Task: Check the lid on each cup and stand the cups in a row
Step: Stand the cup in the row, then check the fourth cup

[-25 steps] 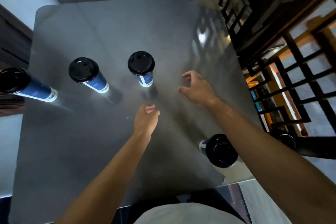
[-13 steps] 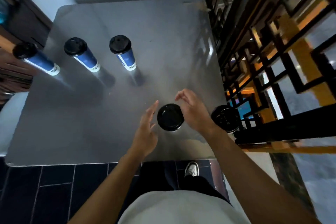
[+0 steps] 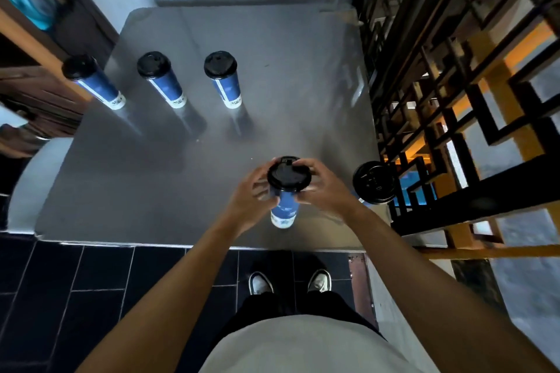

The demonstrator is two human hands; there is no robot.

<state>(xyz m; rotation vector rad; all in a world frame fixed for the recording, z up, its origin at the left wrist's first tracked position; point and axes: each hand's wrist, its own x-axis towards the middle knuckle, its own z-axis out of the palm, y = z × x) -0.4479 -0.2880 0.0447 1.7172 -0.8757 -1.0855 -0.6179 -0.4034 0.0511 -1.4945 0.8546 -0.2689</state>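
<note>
Three blue paper cups with black lids stand in a row on the far left of the steel table (image 3: 288, 94): the left cup (image 3: 97, 85), the middle cup (image 3: 163, 82) and the right cup (image 3: 224, 82). Near the front edge, a fourth blue cup (image 3: 286, 206) with a black lid (image 3: 288, 174) is held between both hands. My left hand (image 3: 251, 197) grips its left side just under the lid. My right hand (image 3: 324, 188) grips the right side, fingers curled at the lid's rim. A fifth cup (image 3: 374, 183) stands at the table's right edge.
A dark wooden lattice screen (image 3: 454, 100) runs along the table's right side, close to the fifth cup. A wooden cabinet (image 3: 36, 76) stands beyond the left corner. The table's front edge lies just below the held cup, above dark floor tiles (image 3: 91, 281).
Both hands, open on either side of the near cup half a second ago, have closed round it below the lid. The view has pulled back from the table.
</note>
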